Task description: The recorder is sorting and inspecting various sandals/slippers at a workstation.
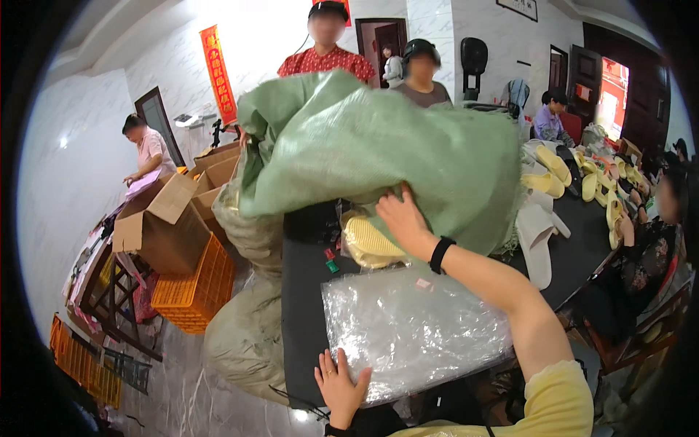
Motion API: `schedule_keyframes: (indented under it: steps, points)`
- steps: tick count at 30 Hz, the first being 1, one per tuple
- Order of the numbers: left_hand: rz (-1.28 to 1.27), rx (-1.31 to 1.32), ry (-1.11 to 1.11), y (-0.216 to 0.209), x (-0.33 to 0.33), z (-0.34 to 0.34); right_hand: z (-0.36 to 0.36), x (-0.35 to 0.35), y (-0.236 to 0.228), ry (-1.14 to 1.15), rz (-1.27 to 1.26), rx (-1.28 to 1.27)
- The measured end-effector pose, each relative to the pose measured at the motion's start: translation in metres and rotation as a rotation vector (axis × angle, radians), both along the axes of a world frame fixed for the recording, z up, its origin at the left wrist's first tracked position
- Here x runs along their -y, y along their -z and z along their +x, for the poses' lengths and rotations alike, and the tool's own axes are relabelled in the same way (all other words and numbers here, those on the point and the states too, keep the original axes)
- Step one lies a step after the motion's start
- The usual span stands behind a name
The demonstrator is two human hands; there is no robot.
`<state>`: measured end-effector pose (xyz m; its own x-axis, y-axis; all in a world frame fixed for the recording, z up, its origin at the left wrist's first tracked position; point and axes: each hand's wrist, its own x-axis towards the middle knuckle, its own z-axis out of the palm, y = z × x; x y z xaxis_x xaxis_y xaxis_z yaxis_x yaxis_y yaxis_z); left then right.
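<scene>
A large green woven sack point(393, 138) bulges over the far side of the dark table point(302, 306). My right hand point(404, 218) reaches forward with its fingers stretched out against the sack's lower edge. Just below that hand lies a yellow slipper sole point(371, 240) in clear wrapping, partly covered by the sack. A flat stack of clear plastic bags point(415, 320) is spread on the table before me. My left hand point(341, 386) is open at the near left corner of the bags, fingers apart.
Yellow and white slippers point(536, 240) are heaped on the table's right, where a seated person handles one. Another person in red stands behind the sack. Full sacks point(247, 331), an orange crate point(193, 288) and cardboard boxes point(164, 226) stand at the left.
</scene>
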<state>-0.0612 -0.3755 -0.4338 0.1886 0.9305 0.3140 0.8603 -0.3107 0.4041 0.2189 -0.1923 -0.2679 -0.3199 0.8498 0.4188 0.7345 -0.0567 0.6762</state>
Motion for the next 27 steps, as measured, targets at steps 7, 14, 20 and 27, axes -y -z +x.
schedule_keyframes:
  steps: [7, 14, 20, 27]
  points:
    - [-0.011, 0.002, 0.012, -0.01, 0.002, 0.0, -0.012, -0.014, 0.036, 0.03, 0.011, 0.111]
    - [0.016, 0.007, 0.021, -0.009, 0.002, 0.003, -0.008, -0.01, 0.052, 0.047, -0.198, -0.18]
    - [0.009, -0.001, 0.015, 0.003, 0.0, 0.001, -0.006, 0.0, 0.057, -0.022, -0.061, 0.1]
    - [0.022, -0.007, 0.007, -0.004, 0.004, -0.003, -0.008, 0.003, 0.022, -0.002, 0.058, 0.111]
